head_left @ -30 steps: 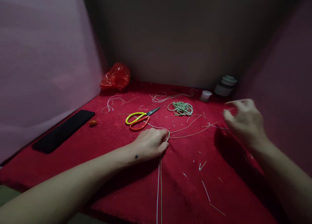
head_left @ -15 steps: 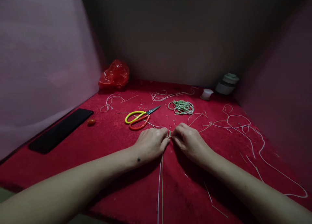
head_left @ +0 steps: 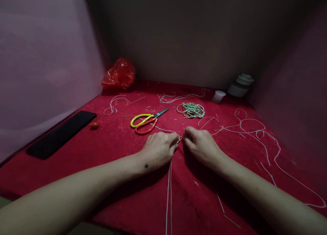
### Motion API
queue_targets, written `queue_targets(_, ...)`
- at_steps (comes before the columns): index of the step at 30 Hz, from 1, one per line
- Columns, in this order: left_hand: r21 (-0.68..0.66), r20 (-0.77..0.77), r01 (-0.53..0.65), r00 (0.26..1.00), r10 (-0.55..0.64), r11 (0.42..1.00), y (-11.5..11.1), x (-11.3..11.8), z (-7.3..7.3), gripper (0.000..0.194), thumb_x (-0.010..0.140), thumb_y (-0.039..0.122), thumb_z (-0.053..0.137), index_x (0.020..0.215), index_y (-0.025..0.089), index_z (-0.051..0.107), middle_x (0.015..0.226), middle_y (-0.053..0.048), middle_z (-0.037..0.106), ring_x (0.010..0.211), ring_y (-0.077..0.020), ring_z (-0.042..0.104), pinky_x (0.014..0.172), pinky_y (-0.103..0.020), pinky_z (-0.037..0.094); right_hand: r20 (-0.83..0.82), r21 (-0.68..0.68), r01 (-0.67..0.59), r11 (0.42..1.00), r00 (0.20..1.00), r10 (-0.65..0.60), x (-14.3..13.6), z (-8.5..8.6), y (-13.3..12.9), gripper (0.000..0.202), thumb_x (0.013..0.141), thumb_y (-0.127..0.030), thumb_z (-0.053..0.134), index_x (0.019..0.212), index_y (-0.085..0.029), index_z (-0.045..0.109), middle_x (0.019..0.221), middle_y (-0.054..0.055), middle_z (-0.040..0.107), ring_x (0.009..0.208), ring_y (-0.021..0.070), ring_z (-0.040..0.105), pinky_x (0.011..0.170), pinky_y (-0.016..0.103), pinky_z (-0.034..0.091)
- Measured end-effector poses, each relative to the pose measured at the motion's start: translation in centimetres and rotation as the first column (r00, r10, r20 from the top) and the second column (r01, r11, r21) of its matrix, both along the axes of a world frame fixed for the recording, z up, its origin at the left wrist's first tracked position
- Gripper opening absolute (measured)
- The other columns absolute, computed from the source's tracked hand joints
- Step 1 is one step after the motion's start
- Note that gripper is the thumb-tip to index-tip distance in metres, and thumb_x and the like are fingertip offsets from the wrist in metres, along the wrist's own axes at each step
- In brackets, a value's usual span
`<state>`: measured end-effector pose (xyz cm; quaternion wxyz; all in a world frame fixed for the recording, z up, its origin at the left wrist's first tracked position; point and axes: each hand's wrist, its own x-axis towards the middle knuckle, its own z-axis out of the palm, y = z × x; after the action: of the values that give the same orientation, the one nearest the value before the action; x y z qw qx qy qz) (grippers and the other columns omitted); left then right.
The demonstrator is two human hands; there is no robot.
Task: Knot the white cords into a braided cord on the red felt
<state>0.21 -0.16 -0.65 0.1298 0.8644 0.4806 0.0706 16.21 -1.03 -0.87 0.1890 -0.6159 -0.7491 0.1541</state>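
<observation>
My left hand (head_left: 160, 146) is closed in a pinch on thin cords (head_left: 169, 194), one pale and one greenish, which run from under it toward the front edge. A short knotted bit (head_left: 178, 139) shows at its fingertips. Just to the right, my right hand (head_left: 200, 144) is closed as well, its fingertips pinching a thin cord end that comes from the knot. A small gap lies between the two hands. Scissors (head_left: 149, 122) with one yellow and one red handle lie beyond my left hand. Past my right hand sits a bundle of green and white braided cord (head_left: 191, 110).
A black phone-like slab (head_left: 62, 134) and a small orange oval object (head_left: 94, 125) lie left. At the back are a red plastic bag (head_left: 120, 74), a white spool (head_left: 219, 96) and a lidded jar (head_left: 240, 85). Loose cords (head_left: 265, 132) spread across the right of the red cloth.
My right hand has drawn slightly away to the right, so the gap between my hands is wider. My left hand keeps its pinch. The view has shifted slightly.
</observation>
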Motion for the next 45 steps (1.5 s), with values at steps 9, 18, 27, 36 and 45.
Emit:
queue_targets(9, 0.008, -0.011, -0.004, 1.000, 0.004, 1.000, -0.12, -0.15, -0.08, 0.017, 0.083, 0.029, 0.043, 0.078, 0.019, 0.056, 0.069, -0.002, 0.061, 0.066, -0.0167, 0.055, 0.057, -0.026, 0.033, -0.060, -0.003, -0.046, 0.999, 0.997, 0.046, 0.41, -0.39, 0.03, 0.009, 0.075, -0.016, 0.049, 0.074, -0.018, 0.058, 0.065, 0.003, 0.062, 0.058, 0.0131, 0.053, 0.057, 0.023, 0.037)
queue_targets(18, 0.001, -0.004, -0.009, 1.000, 0.009, 1.000, -0.08, -0.03, -0.04, 0.020, 0.084, 0.031, 0.041, 0.078, 0.019, 0.056, 0.070, -0.002, 0.062, 0.066, -0.0166, 0.055, 0.056, -0.026, 0.032, -0.086, -0.011, -0.060, 0.998, 0.995, 0.058, 0.24, -0.55, -0.10, 0.010, 0.077, -0.023, 0.054, 0.074, -0.020, 0.063, 0.062, 0.001, 0.061, 0.055, 0.0120, 0.051, 0.054, 0.022, 0.035)
queue_targets(27, -0.048, 0.034, 0.000, 0.999, 0.001, 0.999, 0.02, 0.06, 0.28, 0.018, 0.081, 0.025, 0.044, 0.071, 0.019, 0.057, 0.065, 0.000, 0.059, 0.062, -0.0133, 0.051, 0.056, -0.025, 0.032, -0.023, 0.016, -0.043, 0.999, 0.999, 0.043, -0.20, -0.89, -0.21, 0.013, 0.080, -0.024, 0.052, 0.076, -0.019, 0.063, 0.065, 0.003, 0.064, 0.058, 0.0139, 0.056, 0.057, 0.023, 0.037)
queue_targets(36, -0.075, 0.066, 0.005, 0.998, 0.000, 0.997, 0.09, 0.08, 0.36, 0.018, 0.080, 0.024, 0.044, 0.068, 0.018, 0.055, 0.061, 0.000, 0.054, 0.057, -0.0111, 0.045, 0.056, -0.024, 0.031, -0.048, 0.014, -0.054, 0.998, 0.997, 0.055, 0.26, -0.93, -0.08, 0.014, 0.081, -0.023, 0.051, 0.078, -0.020, 0.065, 0.069, 0.004, 0.066, 0.062, 0.0146, 0.058, 0.059, 0.024, 0.039)
queue_targets(45, -0.054, 0.063, 0.015, 0.998, -0.012, 0.998, 0.10, 0.05, 0.24, 0.017, 0.079, 0.022, 0.044, 0.066, 0.018, 0.054, 0.061, 0.001, 0.055, 0.058, -0.0116, 0.046, 0.056, -0.024, 0.029, -0.068, 0.022, 0.002, 1.000, 0.998, 0.000, -0.08, -0.78, -0.23, 0.014, 0.079, -0.024, 0.052, 0.075, -0.021, 0.065, 0.065, 0.002, 0.064, 0.057, 0.0142, 0.055, 0.056, 0.023, 0.037)
